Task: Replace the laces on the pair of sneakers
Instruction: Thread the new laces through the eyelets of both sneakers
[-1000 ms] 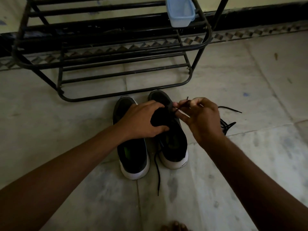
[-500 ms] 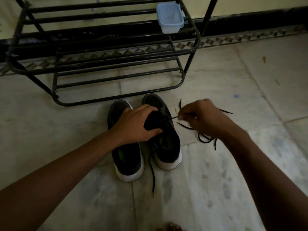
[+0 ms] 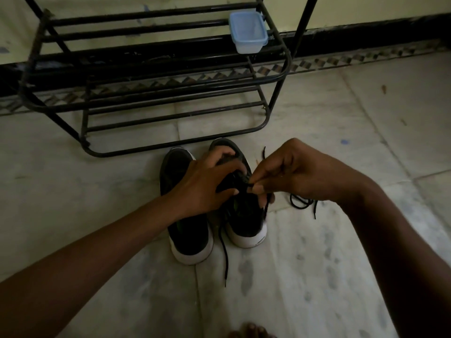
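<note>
Two black sneakers with white soles stand side by side on the floor, heels toward me. My left hand (image 3: 210, 181) grips the tongue area of the right sneaker (image 3: 246, 220) and partly covers the left sneaker (image 3: 188, 228). My right hand (image 3: 290, 174) pinches a black lace (image 3: 266, 208) right over the right sneaker's eyelets. One lace end (image 3: 223, 254) trails from that shoe across the floor toward me. A loose black lace (image 3: 303, 202) lies coiled on the floor to the right, partly hidden by my right wrist.
A black metal shoe rack (image 3: 156, 76) stands just beyond the sneakers, against the wall. A small clear plastic box with a blue lid (image 3: 247, 32) sits on its upper right shelf. Toes of a bare foot (image 3: 249, 331) show at the bottom edge.
My right hand has come back left from over the floor to the right sneaker's eyelets, still pinching the lace. My left hand stays on the shoe.
</note>
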Action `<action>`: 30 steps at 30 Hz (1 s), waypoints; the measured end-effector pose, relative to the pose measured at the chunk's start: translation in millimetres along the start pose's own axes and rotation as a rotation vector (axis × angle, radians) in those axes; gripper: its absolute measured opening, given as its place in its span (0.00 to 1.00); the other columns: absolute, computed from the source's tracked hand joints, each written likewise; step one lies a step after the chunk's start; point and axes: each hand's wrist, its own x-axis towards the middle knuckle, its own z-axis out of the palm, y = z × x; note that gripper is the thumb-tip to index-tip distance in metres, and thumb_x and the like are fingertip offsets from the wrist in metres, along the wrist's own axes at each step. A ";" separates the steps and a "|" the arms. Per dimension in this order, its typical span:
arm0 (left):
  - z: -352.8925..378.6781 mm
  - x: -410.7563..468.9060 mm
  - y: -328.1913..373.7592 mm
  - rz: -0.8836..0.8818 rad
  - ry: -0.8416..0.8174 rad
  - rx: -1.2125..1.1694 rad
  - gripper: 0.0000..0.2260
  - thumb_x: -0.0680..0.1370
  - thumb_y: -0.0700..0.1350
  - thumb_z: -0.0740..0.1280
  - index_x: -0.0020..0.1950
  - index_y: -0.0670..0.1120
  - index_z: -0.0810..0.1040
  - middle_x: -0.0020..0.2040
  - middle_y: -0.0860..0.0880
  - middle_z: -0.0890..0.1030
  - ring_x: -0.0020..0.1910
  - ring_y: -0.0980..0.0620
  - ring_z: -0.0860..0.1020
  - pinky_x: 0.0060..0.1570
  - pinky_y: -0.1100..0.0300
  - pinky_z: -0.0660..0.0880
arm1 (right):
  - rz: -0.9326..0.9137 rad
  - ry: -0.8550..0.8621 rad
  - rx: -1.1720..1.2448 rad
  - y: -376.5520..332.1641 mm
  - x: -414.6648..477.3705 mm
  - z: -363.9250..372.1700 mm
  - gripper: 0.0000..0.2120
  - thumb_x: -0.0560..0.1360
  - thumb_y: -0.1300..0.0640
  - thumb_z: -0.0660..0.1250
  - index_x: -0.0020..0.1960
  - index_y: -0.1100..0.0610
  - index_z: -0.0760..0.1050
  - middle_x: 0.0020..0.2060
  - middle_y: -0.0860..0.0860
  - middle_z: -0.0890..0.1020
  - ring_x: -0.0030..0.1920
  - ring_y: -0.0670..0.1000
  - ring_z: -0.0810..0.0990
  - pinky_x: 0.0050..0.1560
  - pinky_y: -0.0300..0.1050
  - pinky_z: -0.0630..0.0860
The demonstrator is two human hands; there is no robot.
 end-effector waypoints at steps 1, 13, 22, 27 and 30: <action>0.1 -1.3 0.6 0.036 0.012 0.042 0.13 0.75 0.56 0.70 0.59 0.61 0.74 0.70 0.51 0.67 0.69 0.47 0.68 0.61 0.38 0.73 | 0.023 -0.037 0.013 0.8 -0.3 1.5 0.06 0.76 0.66 0.72 0.53 0.65 0.84 0.40 0.56 0.87 0.40 0.55 0.87 0.46 0.46 0.82; -25.0 -46.3 -0.7 0.181 -0.048 -0.189 0.05 0.75 0.41 0.73 0.48 0.50 0.84 0.50 0.56 0.76 0.52 0.54 0.77 0.54 0.56 0.75 | 0.610 0.175 -0.397 20.0 24.5 42.3 0.11 0.79 0.49 0.69 0.52 0.57 0.76 0.42 0.54 0.85 0.32 0.48 0.85 0.36 0.40 0.82; -38.6 -64.7 -5.5 0.176 -0.047 -0.157 0.08 0.73 0.40 0.76 0.46 0.53 0.86 0.50 0.55 0.74 0.52 0.55 0.74 0.53 0.60 0.73 | 0.659 0.342 -0.407 26.8 41.2 69.1 0.14 0.72 0.60 0.74 0.52 0.56 0.72 0.48 0.55 0.79 0.43 0.53 0.82 0.42 0.48 0.85; -32.7 -66.6 -2.3 0.156 -0.119 -0.121 0.16 0.70 0.33 0.71 0.45 0.55 0.83 0.54 0.59 0.73 0.55 0.56 0.73 0.54 0.56 0.74 | 0.395 0.558 -0.272 19.5 29.0 44.6 0.08 0.76 0.62 0.72 0.47 0.51 0.75 0.41 0.47 0.83 0.41 0.42 0.83 0.38 0.32 0.76; -31.1 -56.8 3.1 0.052 0.064 -0.190 0.20 0.64 0.28 0.64 0.45 0.52 0.80 0.54 0.57 0.75 0.56 0.57 0.74 0.53 0.56 0.75 | 0.238 0.654 -0.236 16.9 25.7 37.2 0.06 0.76 0.61 0.72 0.46 0.52 0.78 0.37 0.45 0.85 0.38 0.39 0.82 0.39 0.28 0.75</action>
